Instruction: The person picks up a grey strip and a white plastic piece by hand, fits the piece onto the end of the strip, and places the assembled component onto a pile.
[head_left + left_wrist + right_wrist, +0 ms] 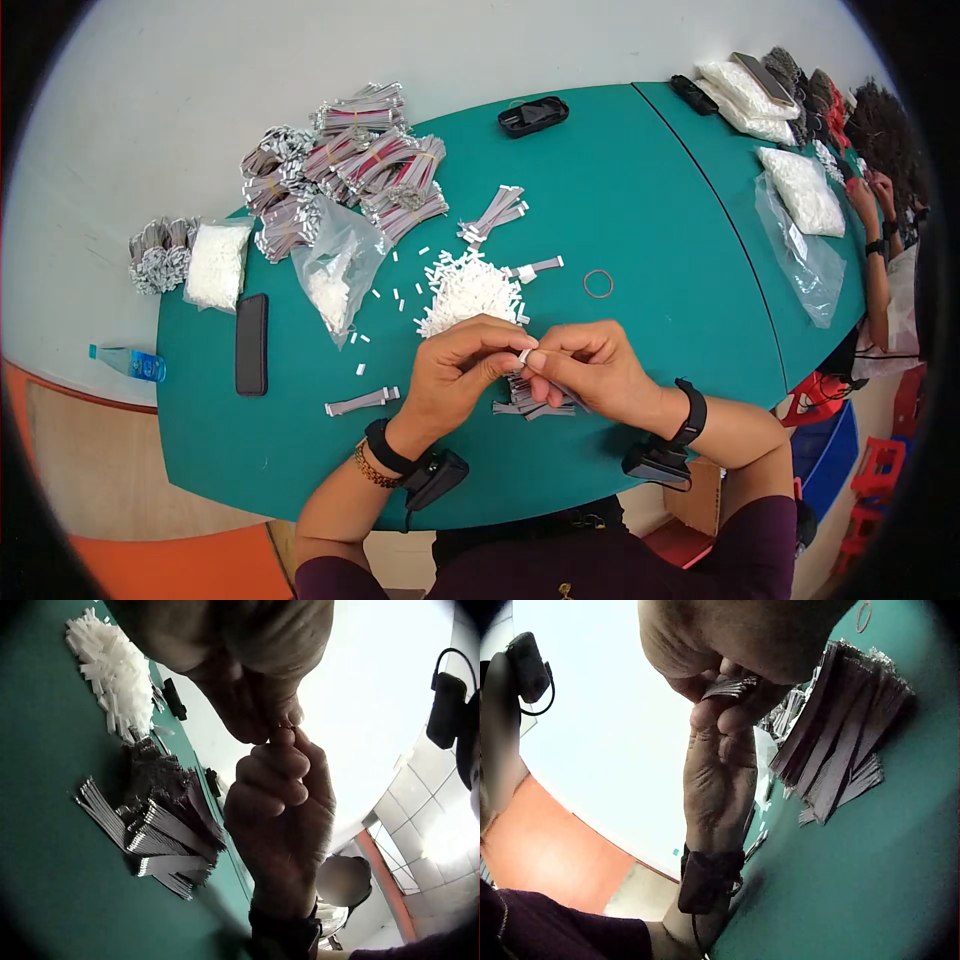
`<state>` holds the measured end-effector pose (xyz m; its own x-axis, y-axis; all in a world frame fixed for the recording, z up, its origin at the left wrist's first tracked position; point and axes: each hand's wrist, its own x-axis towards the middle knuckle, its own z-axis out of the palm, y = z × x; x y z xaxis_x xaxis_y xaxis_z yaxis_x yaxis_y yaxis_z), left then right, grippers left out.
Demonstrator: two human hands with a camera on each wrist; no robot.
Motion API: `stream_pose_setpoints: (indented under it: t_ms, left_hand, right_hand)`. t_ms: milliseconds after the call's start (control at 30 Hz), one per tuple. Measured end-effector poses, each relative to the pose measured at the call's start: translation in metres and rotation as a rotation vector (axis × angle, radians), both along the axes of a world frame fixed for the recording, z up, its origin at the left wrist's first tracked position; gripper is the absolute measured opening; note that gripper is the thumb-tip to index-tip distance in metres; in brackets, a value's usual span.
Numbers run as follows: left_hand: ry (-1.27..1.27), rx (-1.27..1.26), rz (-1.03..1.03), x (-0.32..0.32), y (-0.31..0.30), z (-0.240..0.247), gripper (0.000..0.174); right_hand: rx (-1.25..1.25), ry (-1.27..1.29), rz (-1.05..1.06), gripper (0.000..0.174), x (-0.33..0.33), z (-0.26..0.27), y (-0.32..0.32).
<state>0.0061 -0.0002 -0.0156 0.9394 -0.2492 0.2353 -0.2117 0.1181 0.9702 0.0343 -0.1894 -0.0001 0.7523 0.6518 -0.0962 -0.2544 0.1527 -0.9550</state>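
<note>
My two hands meet fingertip to fingertip over the green table, in front of a heap of small white plastic pieces [470, 292]. With thumb and forefinger my left hand [452, 368] pinches a small white connector piece [524, 356]. My right hand [605, 372] grips a short grey ribbon cable [733, 688], whose end meets the white piece at the fingertips. Close under the hands lies a stack of grey ribbon cables [169, 825], partly hidden by them in the head view. One more ribbon cable [362, 401] with white ends lies left of my left hand.
Bundled ribbon cables [350, 165] are piled at the back left. Near them are a bag of white pieces [335, 270], a phone [252, 345] and a bottle [128, 362]. A rubber band [598, 284] lies right of the heap. Another person's hands [868, 200] work at far right.
</note>
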Motion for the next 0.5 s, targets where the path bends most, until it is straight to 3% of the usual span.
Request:
stream_pose_setpoints:
  t_ms: [500]
  left_hand:
    - [-0.013,-0.044,0.021,0.0013,-0.0008,-0.0027,0.016]
  right_hand:
    - [0.032,0.032,0.013,0.02,0.0003,0.0011,0.0016]
